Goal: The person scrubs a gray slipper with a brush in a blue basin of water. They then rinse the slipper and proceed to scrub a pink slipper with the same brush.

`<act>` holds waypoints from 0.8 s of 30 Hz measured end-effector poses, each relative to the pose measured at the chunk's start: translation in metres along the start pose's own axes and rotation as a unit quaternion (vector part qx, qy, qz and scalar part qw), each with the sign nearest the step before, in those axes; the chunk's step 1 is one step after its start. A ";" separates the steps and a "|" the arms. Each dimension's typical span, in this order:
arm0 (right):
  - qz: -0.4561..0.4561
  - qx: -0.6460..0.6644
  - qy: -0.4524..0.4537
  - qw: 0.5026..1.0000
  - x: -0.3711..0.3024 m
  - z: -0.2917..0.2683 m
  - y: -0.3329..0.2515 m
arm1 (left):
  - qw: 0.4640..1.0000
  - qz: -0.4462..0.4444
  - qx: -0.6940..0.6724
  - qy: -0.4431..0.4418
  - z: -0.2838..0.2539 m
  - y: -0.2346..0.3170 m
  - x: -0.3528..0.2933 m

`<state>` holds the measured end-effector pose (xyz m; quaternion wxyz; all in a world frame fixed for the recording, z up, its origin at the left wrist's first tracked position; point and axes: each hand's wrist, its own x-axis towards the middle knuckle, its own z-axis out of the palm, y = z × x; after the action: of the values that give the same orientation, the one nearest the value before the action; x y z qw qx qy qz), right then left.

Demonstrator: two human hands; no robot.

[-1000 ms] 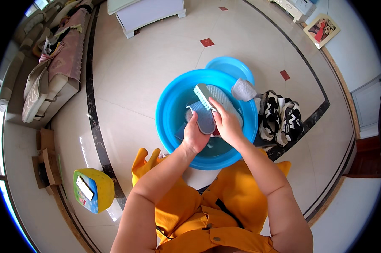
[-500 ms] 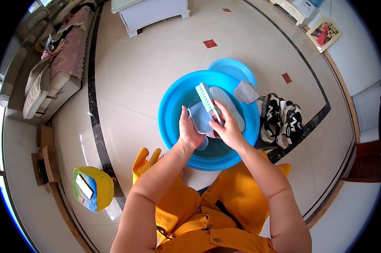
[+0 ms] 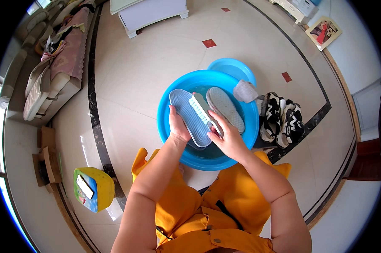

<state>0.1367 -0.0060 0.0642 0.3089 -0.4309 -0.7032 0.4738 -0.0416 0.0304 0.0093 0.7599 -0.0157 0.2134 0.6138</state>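
Note:
My left hand (image 3: 179,126) grips the edge of a blue slipper (image 3: 183,102), whose ridged sole faces up over the water. In my right hand (image 3: 227,137) is the handle of a scrub brush (image 3: 201,107) with a white back and pale green bristles. The brush lies on its side along the slipper's right edge. Both are above a large blue basin (image 3: 165,99) of water. A paler slipper or sole (image 3: 225,107) with a speckled surface rests in the basin, right of the brush. Part of another bluish thing shows beneath the held slipper.
A grey cloth (image 3: 245,91) hangs on the basin's right rim. Beside it stand black-and-white sneakers (image 3: 291,124). Behind is a smaller blue basin (image 3: 232,67). To my left, a phone (image 3: 85,187) lies on a yellow-and-blue stool (image 3: 104,187). A sofa (image 3: 55,92) lines the left wall.
The slipper has turned and come up, so its whole ridged sole now shows. The brush has moved a little down and left, closer against the sole.

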 end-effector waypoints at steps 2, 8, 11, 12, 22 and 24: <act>-0.064 -0.078 0.024 0.995 0.002 -0.003 0.002 | 1.000 -0.001 -0.003 -0.014 0.014 0.002 -0.006; -0.109 -0.156 -0.013 0.982 -0.010 0.001 -0.005 | 0.998 0.040 -0.012 -0.046 0.009 0.003 -0.001; -0.091 -0.181 -0.030 0.979 -0.014 0.005 -0.006 | 0.998 0.042 -0.018 -0.037 0.012 -0.001 -0.001; -0.072 -0.198 -0.039 0.977 -0.015 0.006 -0.009 | 0.998 0.044 -0.017 -0.028 0.014 -0.003 -0.001; -0.090 -0.245 -0.008 0.965 -0.007 0.019 0.015 | 0.993 -0.007 -0.039 -0.111 -0.006 -0.016 0.000; -0.082 -0.261 -0.001 0.962 -0.004 0.021 0.021 | 0.996 -0.013 -0.045 -0.080 0.004 -0.023 -0.005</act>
<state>0.1273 -0.0143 0.0373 0.2226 -0.4365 -0.8359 0.2472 -0.0192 0.0210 0.0096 0.7809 -0.0032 0.1235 0.6123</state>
